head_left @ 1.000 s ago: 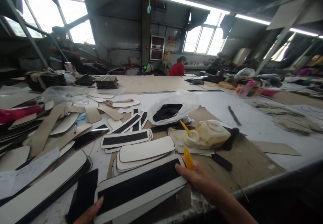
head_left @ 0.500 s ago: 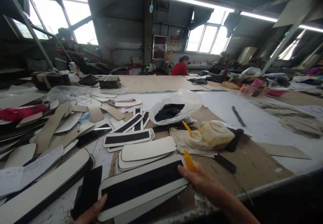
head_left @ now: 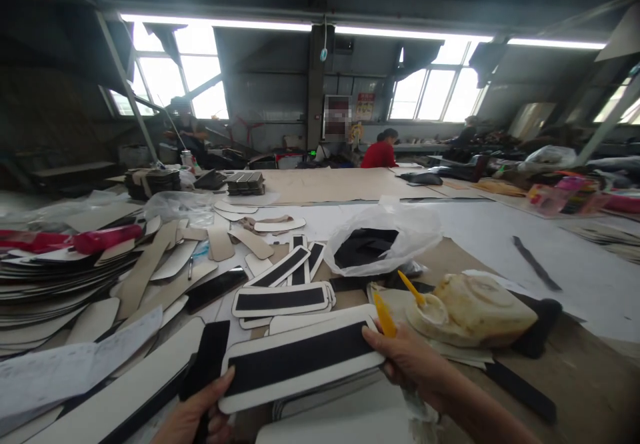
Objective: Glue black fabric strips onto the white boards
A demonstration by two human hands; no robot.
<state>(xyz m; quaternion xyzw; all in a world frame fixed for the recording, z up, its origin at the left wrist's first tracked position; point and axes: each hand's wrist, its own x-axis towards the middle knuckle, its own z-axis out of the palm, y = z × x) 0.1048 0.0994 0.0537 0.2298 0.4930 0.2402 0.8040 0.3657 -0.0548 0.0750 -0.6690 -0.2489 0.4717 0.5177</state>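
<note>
Between my hands is a long white panel [head_left: 350, 359] with rounded corners and a black strip [head_left: 300, 357] along its middle. My left hand [head_left: 203, 407] pinches its left end, thumb on top. A loose black strip [head_left: 213, 347] stands close behind that hand; whether the fingers also hold it I cannot tell. My right hand [head_left: 407, 357] grips the panel's right end and also has a yellow spatula [head_left: 384, 314] pointing upward. Below the panel lie more white panels [head_left: 340, 421]. To the right, a stained glue container [head_left: 485, 307] lies with a second yellow spatula [head_left: 411, 287] in its opening.
Finished-looking strips on white panels [head_left: 280, 301] lie beyond my hands, beside a plastic bag [head_left: 385, 231] of black pieces. Stacked panels [head_left: 35, 297], a phone [head_left: 215, 289] and papers [head_left: 80, 357] crowd the left. A person in red [head_left: 380, 153] sits across the room.
The panel in my hands has risen off the pile and tilts up more toward me. My view has turned left and upward, so the bench appears shifted right and lower.
</note>
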